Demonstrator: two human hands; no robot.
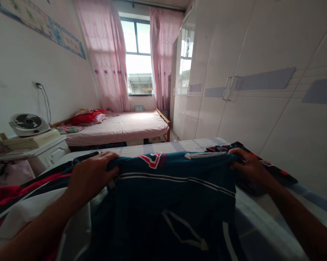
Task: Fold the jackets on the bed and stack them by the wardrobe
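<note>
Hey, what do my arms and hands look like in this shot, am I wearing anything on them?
Both forearms are uncovered as far as the view shows, with no sleeves and no gloves. The left hand and right hand show no rings, and neither wrist has a watch or band. The light is dim, so finer details cannot be made out.

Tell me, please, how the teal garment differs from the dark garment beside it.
The teal garment is teal with white stripes; the dark garment is black with red marks. The teal garment is stretched wide between the left hand and right hand; the dark garment lies bunched by the right hand. Both lie on the bed.
</note>
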